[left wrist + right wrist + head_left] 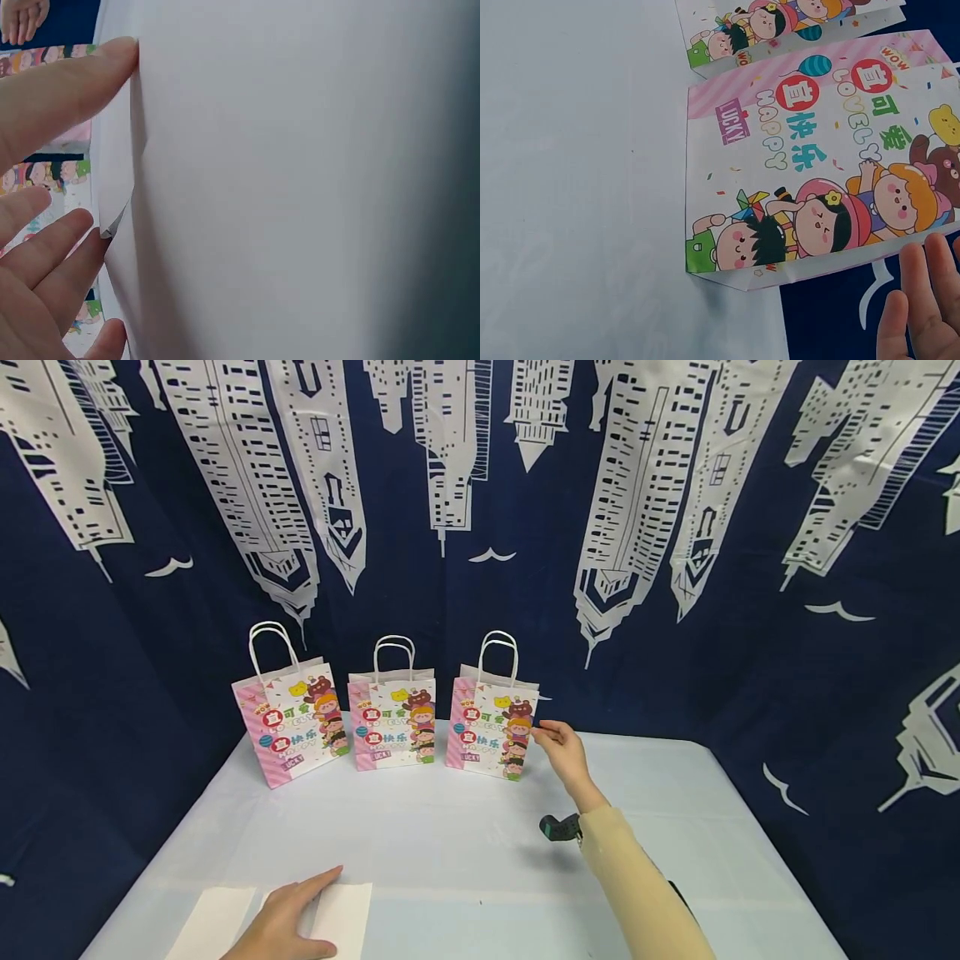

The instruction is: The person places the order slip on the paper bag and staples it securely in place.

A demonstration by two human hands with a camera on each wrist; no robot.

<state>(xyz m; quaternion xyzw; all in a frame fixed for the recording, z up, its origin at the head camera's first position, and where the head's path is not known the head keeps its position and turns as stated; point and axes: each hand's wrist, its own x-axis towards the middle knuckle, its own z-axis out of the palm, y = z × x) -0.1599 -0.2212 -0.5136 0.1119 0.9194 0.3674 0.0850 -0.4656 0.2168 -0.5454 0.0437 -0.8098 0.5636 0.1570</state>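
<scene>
Three pink-and-white paper gift bags stand upright at the back of the table: a left bag [292, 727], a middle bag [392, 722] and a right bag [491, 727]. Each has white handles and cartoon figures on its front. My right hand [566, 760] is beside the right bag, fingertips right at its side edge; the right wrist view shows its fingers [922, 300] extended. At the front left, my left hand [281, 922] lies over white folded paper [345, 914], thumb and index finger spread. Up close, its fingertips [124, 52] touch the paper's edge.
The bags stand in a row on a pale table [450, 843], with gaps between them. Behind it hangs a dark blue curtain [480, 602] printed with white buildings. A black wrist device [558, 828] sticks out from the right wrist, over the table.
</scene>
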